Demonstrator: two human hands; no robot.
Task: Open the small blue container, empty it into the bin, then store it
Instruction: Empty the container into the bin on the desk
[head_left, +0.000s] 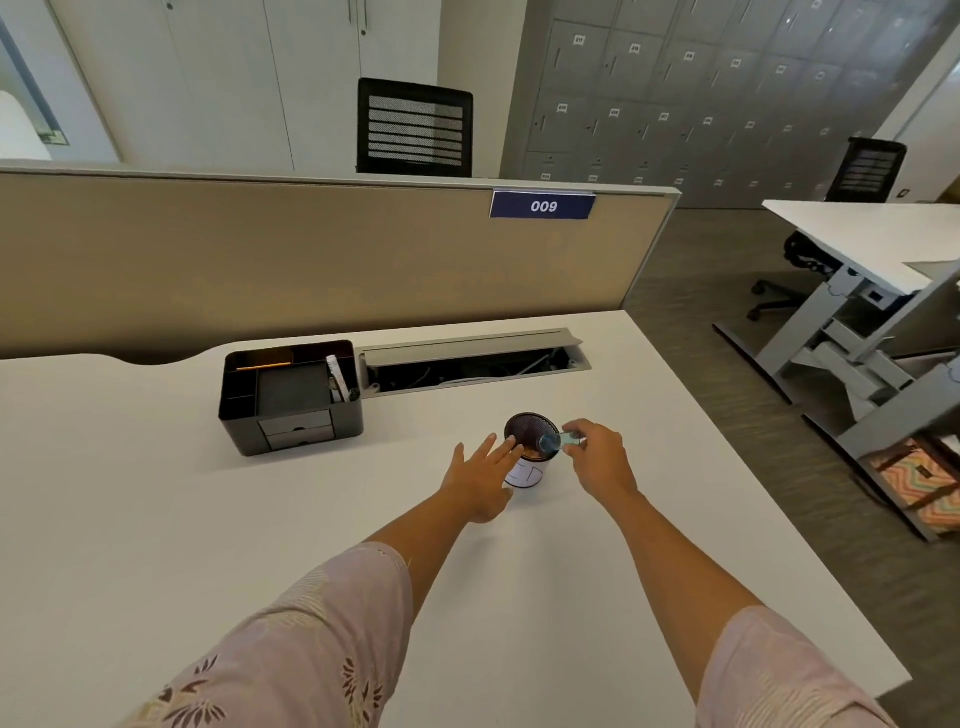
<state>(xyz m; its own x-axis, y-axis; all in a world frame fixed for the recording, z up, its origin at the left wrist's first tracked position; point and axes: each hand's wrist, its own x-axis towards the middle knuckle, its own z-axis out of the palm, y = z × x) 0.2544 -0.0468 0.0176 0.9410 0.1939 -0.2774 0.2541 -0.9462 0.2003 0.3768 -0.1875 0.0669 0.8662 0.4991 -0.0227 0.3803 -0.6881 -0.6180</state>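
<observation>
The right hand (597, 457) pinches the container (558, 442) by its closed end, tipped sideways over the bin (530, 449). The left hand (485, 470), fingers spread, steadies the bin's left side. The container looks light, rigid and smooth, perhaps slippery.

**Readable signs at the desk**

A dark blue plate (542, 206) hangs at the top edge of the beige desk divider (311, 249) and bears the white number "009". Behind it, the grey lockers (675, 93) each carry a small white number tag (578, 40) near the top of the door, but the digits are too small and blurred to read. No other writing can be made out.
</observation>
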